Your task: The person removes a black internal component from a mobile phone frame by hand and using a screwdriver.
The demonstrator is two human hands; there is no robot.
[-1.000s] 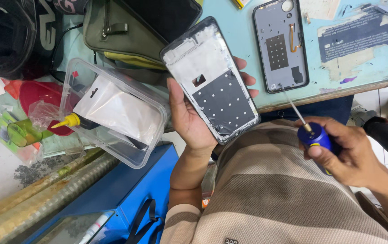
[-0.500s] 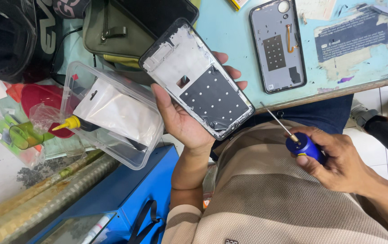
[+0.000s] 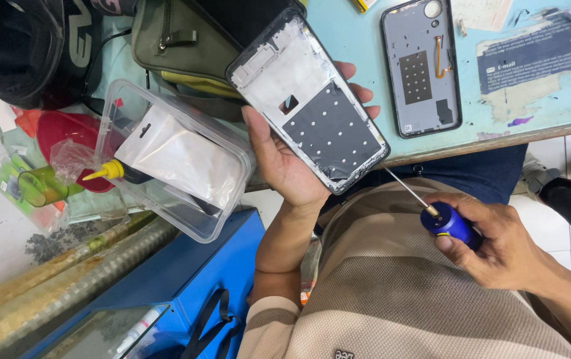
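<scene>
Beside a clear plastic box [image 3: 172, 159], the left hand [image 3: 285, 159] grips a tilted phone frame [image 3: 309, 100] above the turquoise table [image 3: 358, 46] edge, while the right hand [image 3: 498, 242] closes around a blue-handled screwdriver [image 3: 448, 223], its tip touching the frame's lower corner.

Bright, even daylight on my feed, shadows stay soft. Slight glare on the clear plastic box [image 3: 172, 159]; everything's sharp, just some wide-angle stretch at edges.

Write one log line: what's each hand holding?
left hand: holds phone frame | right hand: holds blue screwdriver | tip: below frame
</scene>
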